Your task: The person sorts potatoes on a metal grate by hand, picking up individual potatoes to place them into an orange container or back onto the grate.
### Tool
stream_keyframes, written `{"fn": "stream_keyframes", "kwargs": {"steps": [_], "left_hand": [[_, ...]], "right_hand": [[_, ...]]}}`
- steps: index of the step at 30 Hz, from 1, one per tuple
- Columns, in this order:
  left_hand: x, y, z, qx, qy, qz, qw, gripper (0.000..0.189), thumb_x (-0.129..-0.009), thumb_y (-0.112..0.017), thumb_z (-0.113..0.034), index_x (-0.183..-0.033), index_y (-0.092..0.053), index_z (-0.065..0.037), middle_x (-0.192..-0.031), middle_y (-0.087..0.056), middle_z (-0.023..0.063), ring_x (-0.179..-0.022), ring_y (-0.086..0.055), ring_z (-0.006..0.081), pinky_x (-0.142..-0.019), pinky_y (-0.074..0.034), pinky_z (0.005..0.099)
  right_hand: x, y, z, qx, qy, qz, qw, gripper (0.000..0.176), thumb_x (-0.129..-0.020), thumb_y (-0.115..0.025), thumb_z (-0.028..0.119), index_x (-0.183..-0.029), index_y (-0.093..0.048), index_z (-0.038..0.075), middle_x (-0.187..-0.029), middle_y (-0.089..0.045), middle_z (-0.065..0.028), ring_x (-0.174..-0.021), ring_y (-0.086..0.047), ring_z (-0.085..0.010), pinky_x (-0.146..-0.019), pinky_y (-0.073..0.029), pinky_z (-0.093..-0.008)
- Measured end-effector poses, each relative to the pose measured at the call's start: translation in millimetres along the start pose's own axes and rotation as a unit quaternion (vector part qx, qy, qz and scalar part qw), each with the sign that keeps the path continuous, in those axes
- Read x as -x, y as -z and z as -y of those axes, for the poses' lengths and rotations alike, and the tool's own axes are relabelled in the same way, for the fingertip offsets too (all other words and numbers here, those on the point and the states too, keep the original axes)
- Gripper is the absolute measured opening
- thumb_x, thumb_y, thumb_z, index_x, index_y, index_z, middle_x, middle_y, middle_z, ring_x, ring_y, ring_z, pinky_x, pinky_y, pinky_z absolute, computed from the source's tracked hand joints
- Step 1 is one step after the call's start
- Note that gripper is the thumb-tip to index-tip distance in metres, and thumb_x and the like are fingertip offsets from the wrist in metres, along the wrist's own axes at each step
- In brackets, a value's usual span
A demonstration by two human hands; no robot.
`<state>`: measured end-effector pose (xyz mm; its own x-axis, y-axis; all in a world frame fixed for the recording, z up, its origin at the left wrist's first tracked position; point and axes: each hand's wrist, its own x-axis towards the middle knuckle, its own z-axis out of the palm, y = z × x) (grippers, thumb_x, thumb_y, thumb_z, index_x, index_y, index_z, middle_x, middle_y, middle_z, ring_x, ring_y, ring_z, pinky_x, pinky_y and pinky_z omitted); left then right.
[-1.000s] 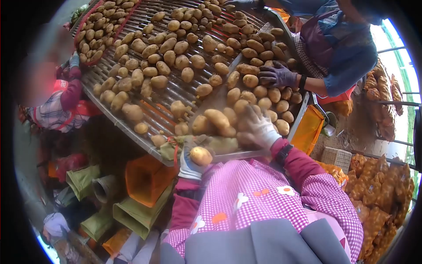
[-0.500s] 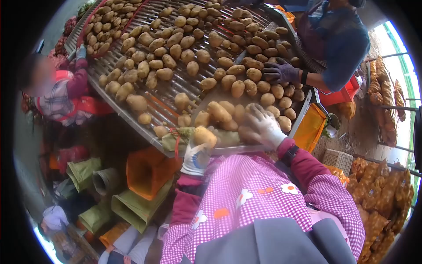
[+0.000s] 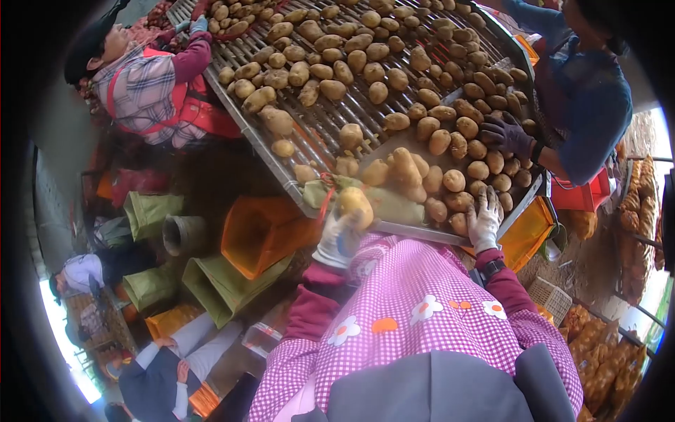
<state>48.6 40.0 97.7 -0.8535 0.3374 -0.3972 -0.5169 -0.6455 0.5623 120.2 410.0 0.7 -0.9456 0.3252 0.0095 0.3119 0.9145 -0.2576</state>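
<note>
My left hand (image 3: 337,239), in a white work glove, is closed around a large pale potato (image 3: 357,205) just outside the near edge of the sorting table (image 3: 274,166). My right hand (image 3: 484,221), gloved too, lies with fingers stretched out over potatoes near the table's front right corner. One brown potato (image 3: 458,224) touches its left side, and more potatoes (image 3: 454,181) crowd beyond the fingertips. A rolled green cloth (image 3: 390,202) with a red tie runs along the near edge between my hands.
Across the right side, a co-worker's dark-gloved hand (image 3: 508,135) rests among potatoes. Another person (image 3: 158,88) stands at the table's left. Below left are an orange bag (image 3: 264,235) and a green bag (image 3: 228,285), both open-mouthed. Filled net sacks (image 3: 605,359) stand at right.
My right hand has moved right, off the potatoes at the middle of the near edge to the front right corner. My left hand still holds the potato. The view has shifted.
</note>
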Motion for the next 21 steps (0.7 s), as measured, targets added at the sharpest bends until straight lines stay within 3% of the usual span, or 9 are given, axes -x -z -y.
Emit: {"fn": "stream_keyframes", "kwargs": {"steps": [1, 4, 5, 9, 12, 15, 18, 21], "left_hand": [[1, 13, 3, 0.089, 0.021, 0.007, 0.996, 0.068, -0.094, -0.078, -0.040, -0.148, -0.049, -0.012, -0.142, -0.057, 0.0088, -0.128, -0.060, 0.0308, -0.092, -0.061, 0.0513], [5, 18, -1, 0.118, 0.004, -0.080, 0.990, 0.070, -0.095, -0.075, -0.048, -0.149, -0.049, -0.012, -0.142, -0.057, 0.0098, -0.127, -0.061, 0.0320, -0.092, -0.061, 0.0537], [4, 21, -2, 0.095, -0.009, -0.121, 0.988, 0.058, -0.094, -0.074, -0.054, -0.132, -0.059, -0.013, -0.127, -0.066, 0.0126, -0.116, -0.068, 0.0365, -0.092, -0.060, 0.0585], [2, 46, 0, 0.195, 0.022, -0.121, 0.973, 0.055, -0.098, -0.066, -0.055, -0.130, -0.062, -0.011, -0.123, -0.069, 0.0167, -0.114, -0.068, 0.0386, -0.091, -0.058, 0.0656], [0, 58, 3, 0.191, 0.026, -0.118, 0.974, 0.057, -0.097, -0.071, -0.046, -0.142, -0.057, -0.014, -0.131, -0.063, 0.0101, -0.116, -0.064, 0.0346, -0.095, -0.055, 0.0665], [2, 46, -4, 0.182, 0.013, -0.106, 0.978, 0.049, -0.100, -0.069, -0.038, -0.141, -0.057, -0.014, -0.130, -0.062, 0.0106, -0.117, -0.063, 0.0344, -0.094, -0.055, 0.0683], [1, 42, -1, 0.078, -0.058, -0.094, 0.991, 0.052, -0.100, -0.071, -0.034, -0.141, -0.056, -0.007, -0.125, -0.066, 0.0161, -0.110, -0.069, 0.0369, -0.089, -0.060, 0.0634], [-2, 32, -11, -0.047, -0.069, -0.067, 0.994, 0.040, -0.100, -0.072, -0.023, -0.136, -0.061, -0.008, -0.122, -0.066, 0.0076, -0.109, -0.067, 0.0247, -0.093, -0.061, 0.0462]], "right_hand": [[0, 1, 0, 0.015, -0.002, 0.005, 1.000, 0.066, -0.097, -0.064, 0.034, -0.155, -0.047, 0.008, -0.165, -0.040, -0.0167, -0.153, -0.034, -0.0349, -0.126, -0.023, -0.0487], [-1, 0, -2, 0.026, 0.002, 0.012, 1.000, 0.065, -0.101, -0.060, 0.033, -0.158, -0.043, 0.007, -0.165, -0.040, -0.0174, -0.154, -0.034, -0.0357, -0.126, -0.024, -0.0496], [0, -2, -2, 0.025, -0.001, 0.008, 1.000, 0.065, -0.101, -0.060, 0.033, -0.159, -0.043, 0.009, -0.165, -0.040, -0.0176, -0.154, -0.034, -0.0357, -0.126, -0.023, -0.0493], [1, -4, -3, 0.023, 0.000, -0.003, 1.000, 0.063, -0.101, -0.061, 0.033, -0.157, -0.045, 0.010, -0.163, -0.042, -0.0175, -0.153, -0.035, -0.0362, -0.126, -0.024, -0.0488], [2, -7, -4, 0.025, 0.002, -0.012, 1.000, 0.064, -0.100, -0.062, 0.034, -0.157, -0.047, 0.010, -0.163, -0.043, -0.0170, -0.152, -0.036, -0.0361, -0.126, -0.024, -0.0483], [2, -7, -4, 0.028, 0.001, -0.015, 0.999, 0.062, -0.100, -0.061, 0.034, -0.156, -0.048, 0.009, -0.162, -0.043, -0.0172, -0.152, -0.036, -0.0363, -0.126, -0.025, -0.0484], [1, -10, -5, 0.028, -0.002, -0.014, 0.999, 0.061, -0.100, -0.061, 0.034, -0.155, -0.049, 0.009, -0.162, -0.044, -0.0173, -0.151, -0.037, -0.0369, -0.126, -0.025, -0.0488], [2, -15, -11, 0.029, 0.008, -0.024, 0.999, 0.061, -0.100, -0.061, 0.033, -0.154, -0.050, 0.008, -0.161, -0.045, -0.0173, -0.151, -0.038, -0.0375, -0.125, -0.026, -0.0490]]}}
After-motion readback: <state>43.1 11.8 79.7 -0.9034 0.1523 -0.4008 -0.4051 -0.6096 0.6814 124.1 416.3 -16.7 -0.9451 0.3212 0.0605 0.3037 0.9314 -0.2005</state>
